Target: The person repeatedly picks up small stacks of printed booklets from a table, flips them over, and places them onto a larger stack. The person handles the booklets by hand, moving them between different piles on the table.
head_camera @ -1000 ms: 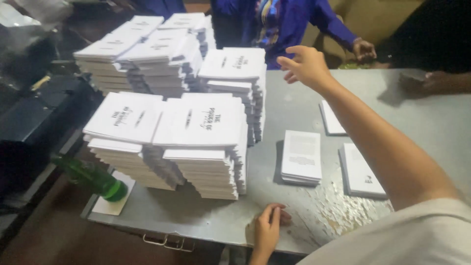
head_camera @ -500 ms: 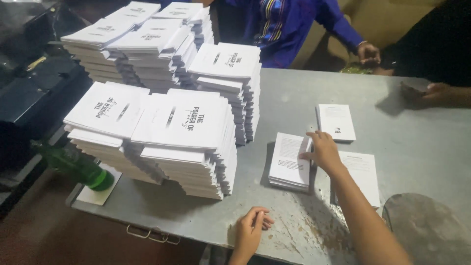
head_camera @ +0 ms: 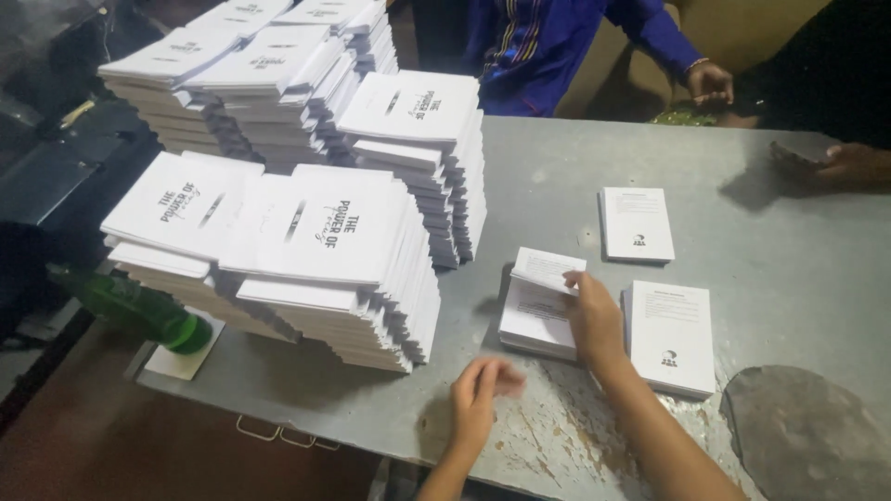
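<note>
My right hand point(head_camera: 592, 317) rests on a small pile of white booklets point(head_camera: 538, 311) on the grey table point(head_camera: 557, 176), lifting the top booklet point(head_camera: 549, 269) by its near edge. My left hand point(head_camera: 481, 397) hovers blurred above the table's front edge, fingers apart, holding nothing. Right of the pile lies a second low pile of white booklets point(head_camera: 670, 336), and a single thin pile point(head_camera: 636, 224) lies farther back.
Tall stacks of white booklets point(head_camera: 316, 250) fill the table's left half. A green bottle point(head_camera: 139, 306) lies at the left edge. A grey flat stone point(head_camera: 807, 436) sits at the front right. Another person in blue point(head_camera: 557, 46) stands across; other hands point(head_camera: 845, 162) at far right.
My right hand came down from reaching across the table onto the small pile and now lifts its top booklet. My left hand rose off the front edge and moves toward the pile.
</note>
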